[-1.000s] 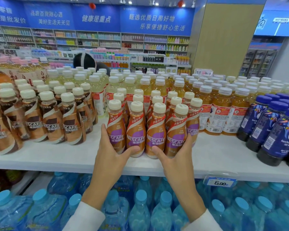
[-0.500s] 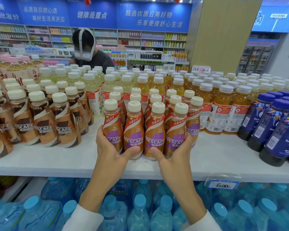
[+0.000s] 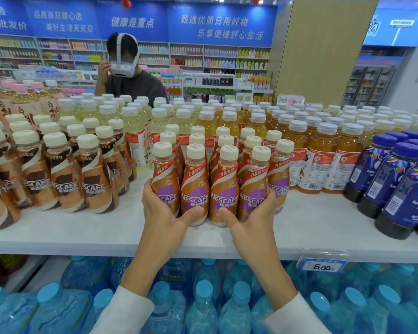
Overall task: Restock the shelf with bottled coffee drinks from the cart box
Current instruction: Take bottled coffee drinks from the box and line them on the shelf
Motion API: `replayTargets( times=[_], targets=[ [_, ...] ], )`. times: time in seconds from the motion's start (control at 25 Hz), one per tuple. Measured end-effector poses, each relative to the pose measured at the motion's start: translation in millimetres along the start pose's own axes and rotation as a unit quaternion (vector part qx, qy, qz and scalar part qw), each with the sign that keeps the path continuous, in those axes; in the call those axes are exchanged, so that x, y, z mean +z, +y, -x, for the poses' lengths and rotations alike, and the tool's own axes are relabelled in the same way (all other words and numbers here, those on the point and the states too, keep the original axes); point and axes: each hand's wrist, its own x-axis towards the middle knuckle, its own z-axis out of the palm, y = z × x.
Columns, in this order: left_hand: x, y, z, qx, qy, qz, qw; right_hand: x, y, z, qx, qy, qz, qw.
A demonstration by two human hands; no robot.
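Little was moved between frames: the purple-label coffee bottles [image 3: 223, 189] were kept clasped as one block. The left hand [image 3: 163, 213] and right hand [image 3: 253, 218] were curled round the outer bottles, thumbs pressed on the front pair. The block was stood near the front edge of the shelf [image 3: 82, 237], between brown-label bottles [image 3: 94, 184] and orange drinks [image 3: 321, 165]. This batch was judged nearly placed.

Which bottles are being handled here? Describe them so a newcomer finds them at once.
On the white shelf above the blue water bottles, look front and centre, between brown-label coffee bottles and amber drink bottles. The purple-label coffee bottles stand there, squeezed between the left hand and right hand; only their labels show purple.
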Motion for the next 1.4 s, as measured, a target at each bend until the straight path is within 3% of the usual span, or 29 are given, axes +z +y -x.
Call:
replayTargets(
  times=[0.68, 0.88, 1.0, 1.4],
  targets=[
    [-1, 2, -1, -0.003, 0.011, -0.008, 1.0, -17, -17, 5, 0.001, -0.011, 0.021, 1.0],
    [-5, 10, 4, -0.008, 0.011, 0.032, 0.999, -70, -20, -3, -0.005, 0.049, 0.047, 0.998],
    [-6, 12, 6, -0.013, 0.012, 0.033, 0.999, -85, -12, -32, 0.026, 0.013, 0.096, 0.995],
    [-4, 14, 6, -0.025, 0.026, 0.01, 0.999, -81, 2, -58, 0.017, -0.026, 0.072, 0.997]
  ],
)
